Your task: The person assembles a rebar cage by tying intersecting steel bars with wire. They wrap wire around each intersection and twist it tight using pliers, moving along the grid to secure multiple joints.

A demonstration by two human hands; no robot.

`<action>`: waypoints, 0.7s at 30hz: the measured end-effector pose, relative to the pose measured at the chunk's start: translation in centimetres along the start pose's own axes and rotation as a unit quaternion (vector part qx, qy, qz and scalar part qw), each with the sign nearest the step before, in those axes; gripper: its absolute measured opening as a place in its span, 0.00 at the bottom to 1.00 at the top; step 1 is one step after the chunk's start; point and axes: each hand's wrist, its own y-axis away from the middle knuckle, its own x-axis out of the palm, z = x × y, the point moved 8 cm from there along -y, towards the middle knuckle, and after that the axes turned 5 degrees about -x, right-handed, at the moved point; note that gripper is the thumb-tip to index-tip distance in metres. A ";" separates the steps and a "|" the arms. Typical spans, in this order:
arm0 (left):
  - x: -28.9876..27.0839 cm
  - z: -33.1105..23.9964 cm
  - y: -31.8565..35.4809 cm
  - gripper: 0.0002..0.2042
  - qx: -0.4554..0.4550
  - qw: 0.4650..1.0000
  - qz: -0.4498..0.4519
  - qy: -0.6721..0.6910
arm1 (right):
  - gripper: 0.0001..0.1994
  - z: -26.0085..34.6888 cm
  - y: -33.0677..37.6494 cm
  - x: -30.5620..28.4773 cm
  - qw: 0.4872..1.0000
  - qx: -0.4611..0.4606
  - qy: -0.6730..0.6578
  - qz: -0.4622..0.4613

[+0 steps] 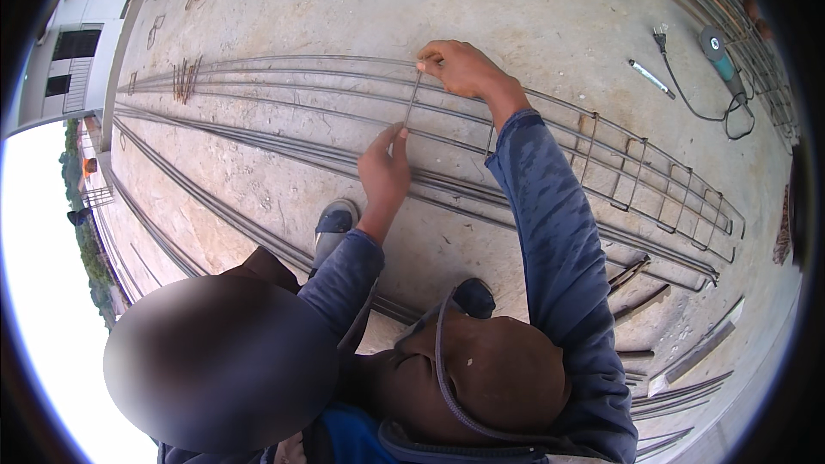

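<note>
A thin steel stirrup [413,100] stands across several long rebars [296,84] lying side by side on the concrete. My left hand [387,170] pinches its near end between thumb and fingers. At its far end my right hand [464,69] is closed on the corner, beside the farthest rebar; the fingers partly hide that corner. To the right of my hands, the same rebars run through several spaced stirrups, forming a cage [640,159] with bent bar ends. More loose stirrups [184,79] sit bunched around the rebars at the left.
A teal angle grinder [723,67] with its cord and plug [660,39] lies at the far right, near a slim light-coloured stick [650,79]. Bundled rebars [249,142] cross the floor between my shoes [335,222] and the cage. Wood pieces [640,292] lie at the near right.
</note>
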 end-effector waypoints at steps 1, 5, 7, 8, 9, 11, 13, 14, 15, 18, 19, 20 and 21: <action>0.0 -0.1 0.0 0.16 0.008 1.000 -0.005 0.008 | 0.23 0.1 0.0 0.0 1.000 -0.003 -0.001 -0.001; 0.4 0.2 0.0 0.14 0.029 0.998 -0.021 0.049 | 0.22 0.0 -0.6 0.2 0.999 -0.011 0.040 -0.024; 0.2 1.0 0.0 0.13 0.023 0.997 -0.021 0.075 | 0.22 0.3 -0.4 0.6 0.999 0.014 0.044 -0.018; 0.2 1.4 -0.1 0.13 0.017 0.996 -0.017 0.091 | 0.22 0.4 -0.3 0.8 0.998 0.027 0.047 -0.016; 0.3 1.4 0.0 0.12 0.011 0.994 -0.011 0.109 | 0.22 0.4 0.1 0.6 0.998 0.028 0.045 -0.015; 0.3 1.1 0.3 0.13 0.011 0.996 -0.010 0.087 | 0.22 0.7 0.7 0.3 0.999 0.032 0.042 -0.014; 0.5 0.7 0.3 0.13 0.008 0.997 -0.002 0.074 | 0.23 0.6 0.6 0.2 0.998 0.027 0.045 -0.021; 0.6 0.7 0.3 0.14 0.001 0.997 0.007 0.072 | 0.23 0.4 0.7 0.1 0.998 0.025 0.046 -0.025; 0.5 0.8 0.2 0.14 -0.006 0.998 0.012 0.066 | 0.23 0.7 0.8 -0.3 0.997 0.013 0.055 -0.048; 0.9 0.6 0.3 0.15 0.006 0.998 0.057 0.036 | 0.22 1.2 2.6 -1.6 0.986 -0.018 0.099 -0.131; 0.7 0.9 0.3 0.15 0.001 0.997 0.050 0.054 | 0.22 1.5 3.9 -2.5 0.978 -0.027 0.124 -0.167; 0.6 1.2 0.2 0.16 -0.004 0.996 0.043 0.073 | 0.22 1.9 5.4 -3.4 0.967 -0.035 0.149 -0.202; 0.7 1.4 0.2 0.17 -0.009 0.995 0.037 0.095 | 0.21 1.3 7.3 -4.3 0.968 0.013 0.134 -0.214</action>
